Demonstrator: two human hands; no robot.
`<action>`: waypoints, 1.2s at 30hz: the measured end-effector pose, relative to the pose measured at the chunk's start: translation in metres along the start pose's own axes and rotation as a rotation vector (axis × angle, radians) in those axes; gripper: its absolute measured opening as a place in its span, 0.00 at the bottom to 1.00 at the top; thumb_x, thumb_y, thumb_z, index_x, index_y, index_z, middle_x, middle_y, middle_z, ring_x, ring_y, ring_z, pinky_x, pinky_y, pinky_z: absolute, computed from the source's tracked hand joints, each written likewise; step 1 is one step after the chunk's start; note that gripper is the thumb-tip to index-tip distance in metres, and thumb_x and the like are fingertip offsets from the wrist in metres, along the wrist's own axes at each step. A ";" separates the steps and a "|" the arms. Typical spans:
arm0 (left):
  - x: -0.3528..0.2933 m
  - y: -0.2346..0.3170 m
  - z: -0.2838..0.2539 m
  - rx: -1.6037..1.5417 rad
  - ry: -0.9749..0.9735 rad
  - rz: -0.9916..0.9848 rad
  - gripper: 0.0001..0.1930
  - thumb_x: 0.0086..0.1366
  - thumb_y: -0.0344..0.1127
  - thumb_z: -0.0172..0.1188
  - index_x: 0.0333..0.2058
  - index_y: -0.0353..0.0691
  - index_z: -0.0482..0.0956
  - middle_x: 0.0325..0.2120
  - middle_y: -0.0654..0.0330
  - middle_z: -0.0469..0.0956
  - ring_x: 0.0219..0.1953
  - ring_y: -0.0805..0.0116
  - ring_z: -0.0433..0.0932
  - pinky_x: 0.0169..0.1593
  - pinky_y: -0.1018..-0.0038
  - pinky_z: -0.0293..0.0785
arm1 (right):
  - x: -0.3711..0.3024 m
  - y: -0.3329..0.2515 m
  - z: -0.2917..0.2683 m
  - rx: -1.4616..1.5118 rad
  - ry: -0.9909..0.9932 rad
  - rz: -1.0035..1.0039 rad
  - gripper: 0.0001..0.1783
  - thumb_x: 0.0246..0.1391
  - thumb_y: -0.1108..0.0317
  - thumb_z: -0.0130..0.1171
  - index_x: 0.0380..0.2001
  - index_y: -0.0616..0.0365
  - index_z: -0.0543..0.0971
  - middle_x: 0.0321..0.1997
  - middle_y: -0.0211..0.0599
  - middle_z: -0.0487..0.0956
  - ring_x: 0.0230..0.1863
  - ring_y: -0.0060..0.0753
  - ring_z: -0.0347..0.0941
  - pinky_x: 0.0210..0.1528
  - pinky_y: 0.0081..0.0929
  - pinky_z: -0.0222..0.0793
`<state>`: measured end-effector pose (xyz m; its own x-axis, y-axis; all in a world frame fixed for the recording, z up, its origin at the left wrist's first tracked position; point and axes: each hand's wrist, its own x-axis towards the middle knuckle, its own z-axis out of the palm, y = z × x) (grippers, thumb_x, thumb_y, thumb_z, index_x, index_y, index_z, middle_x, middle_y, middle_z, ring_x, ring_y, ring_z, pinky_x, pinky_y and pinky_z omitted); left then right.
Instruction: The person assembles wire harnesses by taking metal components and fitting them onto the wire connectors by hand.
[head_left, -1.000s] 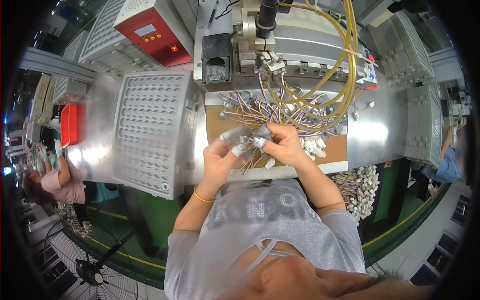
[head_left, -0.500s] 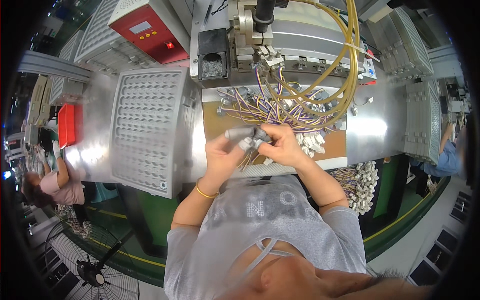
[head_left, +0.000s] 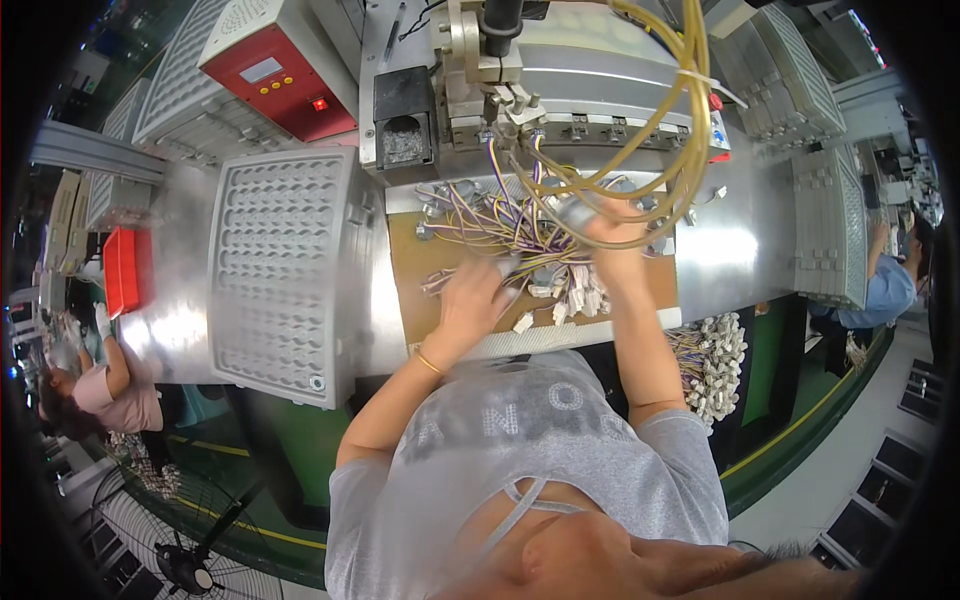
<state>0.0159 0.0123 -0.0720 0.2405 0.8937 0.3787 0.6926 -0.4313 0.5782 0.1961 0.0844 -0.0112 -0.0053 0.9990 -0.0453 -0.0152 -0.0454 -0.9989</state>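
Purple, yellow and white wires (head_left: 530,235) with white plug connectors (head_left: 580,290) and small round metal parts (head_left: 465,190) lie heaped on a brown work mat (head_left: 415,255). At the left of the heap, my left hand (head_left: 475,298) curls its grey-covered fingertips around some wires; a few wires stick out beyond its far-left side. My right hand (head_left: 618,245) reaches into the heap's right side, partly behind looped yellowish tubes (head_left: 690,130). Motion smears its fingers, so what they touch is unclear. One round grey part (head_left: 578,210) shows blurred beside them.
Behind the heap stands a metal fixture (head_left: 600,95) with a small black bin (head_left: 404,115). A grey molded tray (head_left: 285,280) and a red-fronted control box (head_left: 290,85) are at left. More connector bundles (head_left: 715,365) hang at right. Co-workers sit on both sides.
My hands held a round grey part together near the mat's front and have since parted. The left moved down onto the wires; the right moved up and right into the heap.
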 end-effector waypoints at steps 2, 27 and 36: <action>-0.007 -0.008 0.016 -0.047 0.138 0.066 0.07 0.39 0.23 0.56 0.23 0.36 0.74 0.19 0.57 0.69 0.23 0.59 0.67 0.25 0.68 0.65 | 0.015 -0.016 -0.022 0.357 0.206 -0.124 0.08 0.45 0.77 0.48 0.30 0.65 0.74 0.25 0.32 0.75 0.23 0.18 0.70 0.25 0.16 0.67; -0.013 -0.018 -0.054 -1.097 -0.154 -0.650 0.11 0.55 0.23 0.54 0.38 0.30 0.74 0.31 0.63 0.76 0.32 0.79 0.73 0.36 0.82 0.71 | 0.051 -0.002 0.011 0.134 0.272 -0.001 0.02 0.43 0.76 0.48 0.22 0.62 0.66 0.16 0.31 0.67 0.10 0.27 0.67 0.08 0.21 0.61; -0.004 0.003 -0.075 -0.318 0.021 -0.401 0.13 0.46 0.21 0.58 0.34 0.37 0.78 0.18 0.61 0.73 0.19 0.76 0.69 0.23 0.81 0.65 | 0.052 0.000 0.011 0.272 0.242 0.075 0.08 0.47 0.70 0.49 0.22 0.64 0.69 0.21 0.37 0.73 0.17 0.35 0.74 0.16 0.24 0.69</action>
<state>-0.0342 -0.0013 -0.0177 -0.0179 0.9954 0.0946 0.4857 -0.0740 0.8710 0.1844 0.1359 -0.0138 0.2200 0.9634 -0.1533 -0.2895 -0.0856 -0.9533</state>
